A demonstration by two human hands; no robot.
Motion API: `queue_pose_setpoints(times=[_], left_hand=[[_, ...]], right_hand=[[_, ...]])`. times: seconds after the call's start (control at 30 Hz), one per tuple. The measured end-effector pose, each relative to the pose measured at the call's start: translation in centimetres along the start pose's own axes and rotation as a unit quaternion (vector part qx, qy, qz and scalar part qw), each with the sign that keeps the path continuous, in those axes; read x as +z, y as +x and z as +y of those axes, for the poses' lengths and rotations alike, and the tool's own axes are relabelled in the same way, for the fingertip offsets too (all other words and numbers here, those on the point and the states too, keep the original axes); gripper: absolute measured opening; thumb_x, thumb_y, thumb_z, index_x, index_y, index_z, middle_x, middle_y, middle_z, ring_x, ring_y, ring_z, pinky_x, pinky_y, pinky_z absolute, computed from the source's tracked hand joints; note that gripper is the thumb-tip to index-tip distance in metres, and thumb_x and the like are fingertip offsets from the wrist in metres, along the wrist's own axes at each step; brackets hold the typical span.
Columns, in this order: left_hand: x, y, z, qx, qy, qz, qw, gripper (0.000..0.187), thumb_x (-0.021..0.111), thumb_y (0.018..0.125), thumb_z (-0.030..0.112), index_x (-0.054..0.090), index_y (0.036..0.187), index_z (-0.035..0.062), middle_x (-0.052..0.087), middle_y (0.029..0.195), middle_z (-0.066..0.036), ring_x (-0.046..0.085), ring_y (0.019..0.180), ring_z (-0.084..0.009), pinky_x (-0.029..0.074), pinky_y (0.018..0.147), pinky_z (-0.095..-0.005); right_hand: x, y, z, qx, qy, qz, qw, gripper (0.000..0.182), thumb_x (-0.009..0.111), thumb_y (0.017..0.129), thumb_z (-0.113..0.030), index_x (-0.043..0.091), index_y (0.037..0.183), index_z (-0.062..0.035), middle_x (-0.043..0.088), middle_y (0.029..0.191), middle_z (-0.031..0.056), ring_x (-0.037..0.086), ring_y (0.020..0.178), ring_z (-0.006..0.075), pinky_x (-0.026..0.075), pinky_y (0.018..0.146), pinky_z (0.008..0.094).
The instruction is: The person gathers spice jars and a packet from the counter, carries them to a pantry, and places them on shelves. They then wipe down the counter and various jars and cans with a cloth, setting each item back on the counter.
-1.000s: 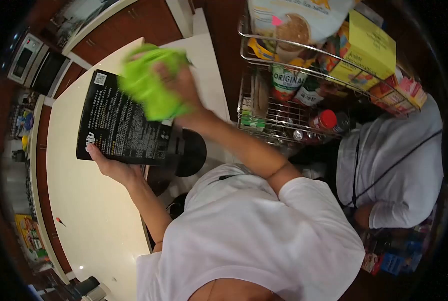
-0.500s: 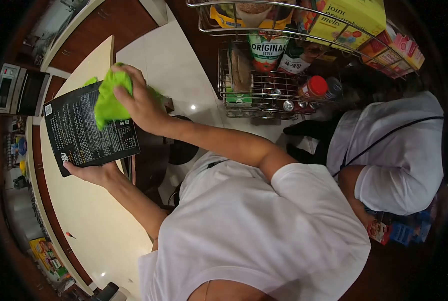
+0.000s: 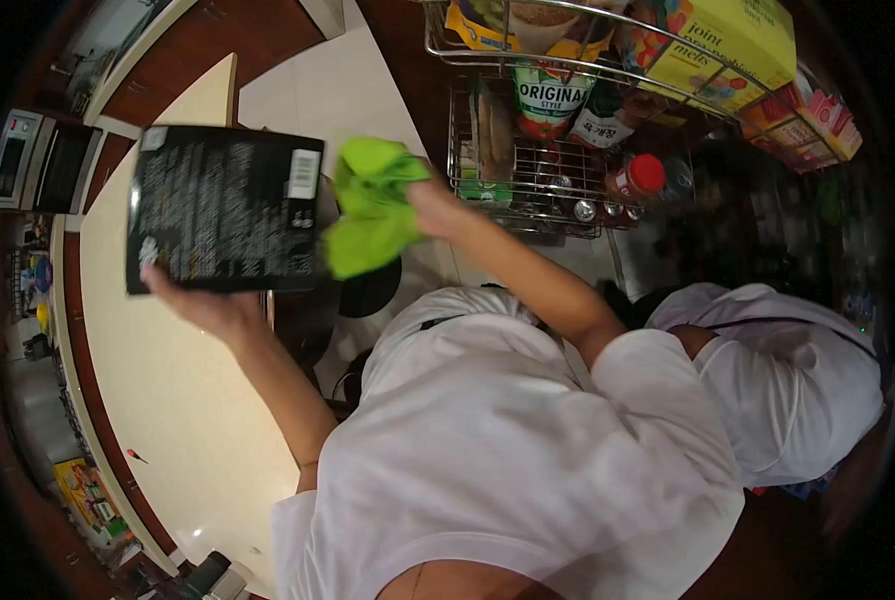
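My left hand (image 3: 212, 310) grips the lower edge of a flat black box (image 3: 222, 215), which is tilted up over the pale countertop. White printed text covers the box's near face, and a white barcode label sits at its upper right. Just right of the box, my right hand (image 3: 434, 205) is closed on a bunched bright green cloth (image 3: 372, 205). The cloth hangs apart from the box. Both hands are partly blurred, and some fingers of the left hand are hidden behind the box.
The pale countertop (image 3: 167, 400) curves along the left, with a small red object (image 3: 133, 455) on it. A wire rack (image 3: 557, 165) at upper right holds a red-lidded jar (image 3: 635, 177), pouches and a yellow box (image 3: 712, 45). Another person in a white shirt (image 3: 797, 390) is close at right.
My right hand has pulled the green cloth off the box and moved right. My left hand has turned the box more upright and shifted it slightly right. The other person has leaned lower.
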State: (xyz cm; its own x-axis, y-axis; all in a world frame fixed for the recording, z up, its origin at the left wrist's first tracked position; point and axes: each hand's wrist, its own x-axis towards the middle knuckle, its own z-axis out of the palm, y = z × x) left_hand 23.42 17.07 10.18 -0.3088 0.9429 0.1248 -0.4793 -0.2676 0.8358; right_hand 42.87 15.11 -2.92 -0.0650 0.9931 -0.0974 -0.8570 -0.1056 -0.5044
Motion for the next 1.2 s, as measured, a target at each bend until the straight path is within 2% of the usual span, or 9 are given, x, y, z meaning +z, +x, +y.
queue_pose_setpoints(times=[0.13,0.2,0.3,0.7,0.83,0.9,1.07,1.13,1.2], left_hand=[[2.1,1.6,-6.9,-0.057,0.005,-0.047,0.997,0.041,0.056,0.089,0.032,0.049,0.112,-0.0012,0.057,0.103,-0.013,0.058,0.09,-0.0228,0.048,0.082,-0.0366],[4.6,1.0,-9.5,-0.092,0.035,-0.074,0.992,0.034,0.059,0.088,0.029,0.051,0.103,0.0,0.058,0.092,-0.009,0.056,0.081,-0.0178,0.048,0.075,-0.0323],[8.2,-0.6,-13.3,-0.088,0.136,-0.112,0.98,0.03,0.063,0.087,0.027,0.049,0.094,0.0016,0.057,0.084,-0.005,0.053,0.076,-0.013,0.044,0.067,-0.0264],[7.5,-7.6,-27.8,0.043,0.268,-0.252,0.929,0.043,0.069,0.081,0.023,0.04,0.103,0.0003,0.044,0.084,-0.006,0.044,0.075,-0.015,0.04,0.066,-0.0297],[6.5,-9.2,-24.6,-0.042,0.219,-0.331,0.917,0.045,0.07,0.081,0.016,0.038,0.107,-0.0023,0.047,0.101,-0.011,0.05,0.089,-0.0172,0.042,0.078,-0.0284],[4.9,-7.1,-23.4,0.022,0.339,-0.344,0.875,0.043,0.068,0.082,0.017,0.041,0.109,-0.0022,0.048,0.104,-0.011,0.05,0.089,-0.0186,0.041,0.083,-0.0299],[0.6,-2.2,-11.3,-0.31,0.101,-0.358,0.875,0.046,0.038,0.095,0.042,0.051,0.111,0.0011,0.057,0.104,-0.01,0.054,0.094,-0.0183,0.043,0.085,-0.031],[-2.9,-1.1,-7.5,-0.271,0.149,-0.331,0.891,0.047,0.04,0.094,0.044,0.053,0.109,0.0016,0.06,0.096,-0.008,0.057,0.082,-0.0143,0.047,0.072,-0.0276],[-5.4,-1.4,-1.4,-0.221,0.211,-0.267,0.914,0.042,0.047,0.092,0.041,0.055,0.105,0.002,0.06,0.086,-0.005,0.056,0.071,-0.0104,0.047,0.061,-0.0242]], right_hand=[[-7.9,-3.6,-3.5,0.038,-0.395,0.055,0.916,0.04,0.052,0.087,-0.021,0.048,0.123,-0.0039,0.063,0.102,0.0118,0.062,0.094,0.0261,0.049,0.08,0.0342],[-8.9,-6.0,-4.0,-0.046,-0.734,0.153,0.661,0.057,0.055,0.083,-0.027,0.037,0.135,-0.0125,0.063,0.102,0.018,0.061,0.095,0.0359,0.046,0.083,0.0413],[-5.9,-8.5,-6.6,0.071,-0.794,0.216,0.564,0.068,0.056,0.08,-0.036,0.029,0.14,-0.0187,0.061,0.097,0.0254,0.058,0.095,0.0431,0.041,0.087,0.0485],[-10.3,-10.9,-6.2,-0.053,-0.823,0.251,0.507,0.059,0.054,0.083,-0.033,0.033,0.138,-0.0288,0.064,0.083,0.0163,0.063,0.077,0.0342,0.049,0.064,0.0452],[-5.1,-12.7,-7.7,-0.032,-0.743,0.205,0.637,0.055,0.058,0.082,-0.034,0.037,0.131,-0.0206,0.061,0.092,0.022,0.061,0.084,0.0388,0.047,0.074,0.0482],[-3.7,-11.6,-6.9,-0.115,-0.673,0.159,0.713,0.041,0.062,0.083,-0.029,0.043,0.115,-0.0104,0.058,0.098,0.0156,0.061,0.089,0.0288,0.047,0.077,0.0388],[2.0,-6.6,-4.6,-0.147,-0.528,-0.028,0.836,0.031,0.061,0.086,-0.023,0.046,0.105,-0.0029,0.049,0.097,0.006,0.05,0.091,0.0147,0.041,0.084,0.0267],[4.8,-4.8,-2.4,-0.025,-0.262,0.044,0.964,0.034,0.056,0.089,-0.023,0.047,0.115,-0.0034,0.054,0.107,0.0077,0.053,0.1,0.0163,0.044,0.087,0.0296],[7.0,-2.5,-1.1,0.138,0.007,-0.081,0.987,0.04,0.044,0.093,-0.031,0.047,0.122,-0.0046,0.057,0.113,0.0115,0.057,0.101,0.0251,0.049,0.085,0.0411]])
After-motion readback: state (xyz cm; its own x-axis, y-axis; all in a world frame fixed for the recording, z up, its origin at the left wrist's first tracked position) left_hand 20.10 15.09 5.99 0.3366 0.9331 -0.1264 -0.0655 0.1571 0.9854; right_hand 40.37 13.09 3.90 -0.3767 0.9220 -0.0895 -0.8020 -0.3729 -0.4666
